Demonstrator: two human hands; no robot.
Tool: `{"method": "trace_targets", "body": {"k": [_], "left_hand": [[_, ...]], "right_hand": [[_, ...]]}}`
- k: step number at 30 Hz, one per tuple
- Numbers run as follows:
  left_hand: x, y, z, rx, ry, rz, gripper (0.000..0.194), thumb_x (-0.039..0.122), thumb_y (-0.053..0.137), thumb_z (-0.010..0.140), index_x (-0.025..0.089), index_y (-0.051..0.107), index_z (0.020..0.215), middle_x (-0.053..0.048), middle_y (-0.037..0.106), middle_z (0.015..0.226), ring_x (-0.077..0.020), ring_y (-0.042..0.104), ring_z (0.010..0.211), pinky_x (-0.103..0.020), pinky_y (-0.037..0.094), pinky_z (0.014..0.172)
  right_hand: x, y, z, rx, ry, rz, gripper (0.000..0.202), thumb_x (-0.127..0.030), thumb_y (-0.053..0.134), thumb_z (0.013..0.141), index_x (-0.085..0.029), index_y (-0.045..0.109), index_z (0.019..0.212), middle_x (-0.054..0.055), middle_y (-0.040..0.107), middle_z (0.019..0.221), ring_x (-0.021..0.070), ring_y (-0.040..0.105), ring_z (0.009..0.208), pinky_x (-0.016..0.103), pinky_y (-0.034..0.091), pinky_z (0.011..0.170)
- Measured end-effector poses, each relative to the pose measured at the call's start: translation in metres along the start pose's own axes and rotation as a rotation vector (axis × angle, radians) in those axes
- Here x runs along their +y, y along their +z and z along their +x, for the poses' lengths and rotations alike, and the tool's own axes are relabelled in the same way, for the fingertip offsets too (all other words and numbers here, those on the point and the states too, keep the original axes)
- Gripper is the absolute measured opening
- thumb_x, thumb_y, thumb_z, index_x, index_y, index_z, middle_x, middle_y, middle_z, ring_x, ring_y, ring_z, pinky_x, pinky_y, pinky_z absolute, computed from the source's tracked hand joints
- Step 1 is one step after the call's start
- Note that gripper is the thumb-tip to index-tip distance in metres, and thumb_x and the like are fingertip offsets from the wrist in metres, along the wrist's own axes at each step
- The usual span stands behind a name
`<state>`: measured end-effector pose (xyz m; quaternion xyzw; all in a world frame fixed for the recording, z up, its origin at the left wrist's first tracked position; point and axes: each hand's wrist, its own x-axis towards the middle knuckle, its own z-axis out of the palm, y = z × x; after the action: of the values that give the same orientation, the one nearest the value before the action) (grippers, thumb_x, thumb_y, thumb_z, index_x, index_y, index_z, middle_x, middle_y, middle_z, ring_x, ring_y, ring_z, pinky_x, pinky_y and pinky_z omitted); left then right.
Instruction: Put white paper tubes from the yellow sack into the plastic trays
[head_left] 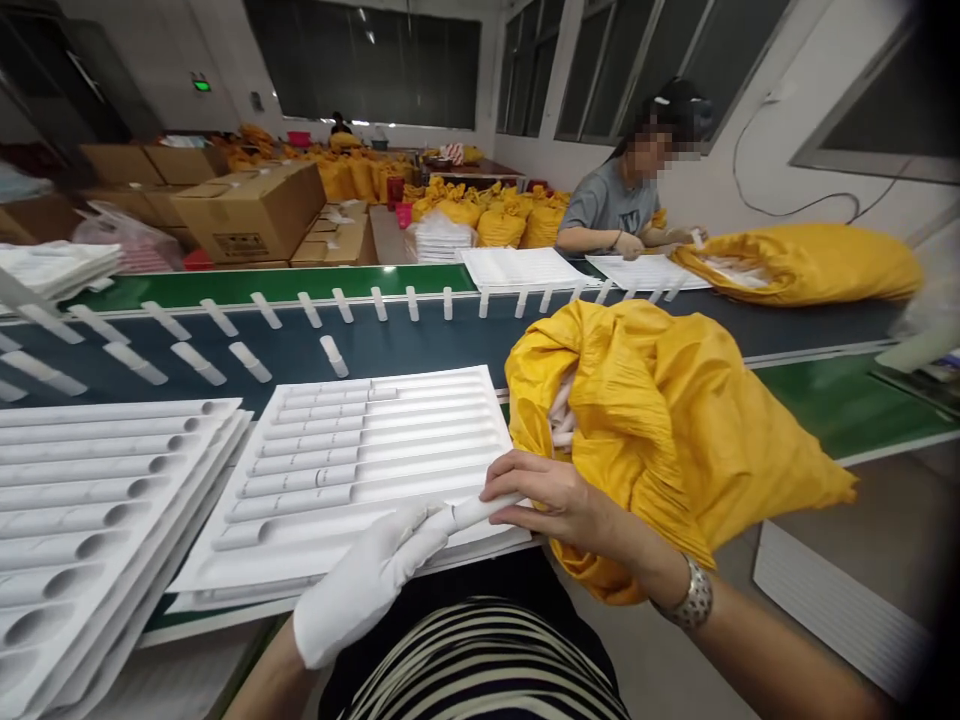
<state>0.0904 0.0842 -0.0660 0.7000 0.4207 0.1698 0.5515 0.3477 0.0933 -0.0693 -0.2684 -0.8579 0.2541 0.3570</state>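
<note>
A slim white tube [480, 511] with a thin dark ring is held between my two hands, low over the front edge of a white grooved tray [435, 440]. My left hand [375, 570], in a white glove, is closed around its left part. The bare fingers of my right hand [544, 495] pinch its right end. Similar white tubes [300, 483] lie in the left halves of the tray's grooves; the right halves show bare grooves. Just beyond my right hand, a yellow woven sack [660, 400] lies with its mouth towards the tray, white pieces [561, 415] inside.
A stack of filled trays [112, 540] stands at the left. Behind runs a dark conveyor belt [405, 345] with rows of short white tubes. Across it, a co-worker [619, 200] handles pieces beside another yellow sack [817, 260]. Cardboard boxes [255, 210] are stacked further back.
</note>
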Motion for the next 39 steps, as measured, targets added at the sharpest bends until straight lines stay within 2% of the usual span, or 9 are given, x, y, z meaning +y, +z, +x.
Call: {"method": "trace_targets", "body": {"k": [3,6,13,18,25,31,35,37,39], "left_hand": [[-0.002,0.003,0.011,-0.177,-0.016,-0.058,0.037,0.055,0.046,0.099,0.020,0.058,0.096,0.004,0.046,0.077,-0.0130,0.039,0.069,-0.025,0.038,0.066],[0.003,0.009,0.018,-0.212,-0.027,-0.073,0.040,0.057,0.044,0.099,0.020,0.057,0.095,0.005,0.043,0.074,-0.0126,0.036,0.067,-0.024,0.036,0.062],[0.002,0.038,0.030,0.022,0.169,0.147,0.028,0.042,0.044,0.102,0.029,0.061,0.121,-0.003,0.069,0.114,-0.0231,0.063,0.104,-0.035,0.050,0.095],[-0.022,0.059,0.044,0.278,0.494,0.529,0.033,0.023,0.041,0.102,0.028,0.050,0.133,-0.010,0.067,0.106,-0.0261,0.066,0.099,-0.044,0.056,0.087],[-0.027,0.061,0.054,0.189,0.521,0.568,0.044,0.019,0.043,0.102,0.028,0.037,0.145,-0.014,0.063,0.131,-0.0264,0.064,0.121,-0.046,0.055,0.101],[-0.022,0.064,0.061,0.204,0.433,0.625,0.024,0.024,0.042,0.102,0.022,0.056,0.121,-0.012,0.070,0.102,-0.0270,0.070,0.091,-0.041,0.057,0.078],[-0.002,0.033,0.079,0.234,0.395,0.696,0.015,0.029,0.053,0.094,0.020,0.065,0.092,-0.010,0.069,0.093,-0.0267,0.064,0.086,-0.041,0.052,0.079],[0.005,-0.005,0.100,0.347,0.281,0.657,0.022,0.034,0.059,0.091,0.019,0.063,0.075,-0.007,0.067,0.086,-0.0238,0.062,0.082,-0.038,0.050,0.077],[0.003,-0.055,0.126,0.528,0.146,0.607,0.024,0.035,0.057,0.092,0.018,0.063,0.077,-0.005,0.066,0.086,-0.0208,0.062,0.079,-0.034,0.051,0.074]], "right_hand": [[-0.001,-0.010,-0.013,0.044,0.070,-0.003,0.022,-0.037,0.065,0.098,-0.018,0.064,0.110,0.008,0.068,0.100,0.0191,0.066,0.094,0.030,0.055,0.085],[-0.001,-0.017,-0.024,0.081,0.190,-0.018,0.029,-0.043,0.071,0.093,-0.019,0.063,0.106,0.004,0.069,0.093,0.0165,0.065,0.082,0.026,0.053,0.075],[0.004,-0.015,-0.036,0.134,0.370,0.063,0.035,-0.050,0.072,0.090,-0.021,0.058,0.103,0.000,0.068,0.081,0.0147,0.064,0.071,0.023,0.049,0.066],[0.003,-0.011,-0.028,0.078,0.729,0.195,0.021,-0.042,0.049,0.103,-0.021,0.053,0.097,-0.010,0.054,0.048,0.0113,0.052,0.043,0.021,0.040,0.052],[-0.004,-0.012,-0.015,-0.011,0.631,-0.100,0.016,-0.028,0.046,0.104,-0.019,0.059,0.101,-0.006,0.053,0.061,0.0142,0.054,0.059,0.024,0.035,0.061],[-0.005,-0.007,0.003,-0.102,0.674,-0.225,0.021,-0.029,0.040,0.107,-0.020,0.059,0.108,-0.001,0.059,0.074,0.0169,0.056,0.068,0.026,0.035,0.063],[0.008,-0.030,-0.004,-0.088,0.699,-0.079,0.038,-0.051,0.045,0.104,-0.025,0.049,0.133,0.000,0.064,0.079,0.0194,0.062,0.071,0.028,0.044,0.065],[0.027,-0.047,-0.017,0.048,0.715,-0.121,0.038,-0.050,0.042,0.105,-0.025,0.048,0.134,0.003,0.066,0.090,0.0215,0.065,0.080,0.031,0.049,0.072],[0.051,-0.060,-0.031,0.142,0.692,-0.232,0.027,-0.041,0.041,0.105,-0.022,0.056,0.120,0.006,0.066,0.098,0.0230,0.065,0.087,0.036,0.052,0.079]]}}
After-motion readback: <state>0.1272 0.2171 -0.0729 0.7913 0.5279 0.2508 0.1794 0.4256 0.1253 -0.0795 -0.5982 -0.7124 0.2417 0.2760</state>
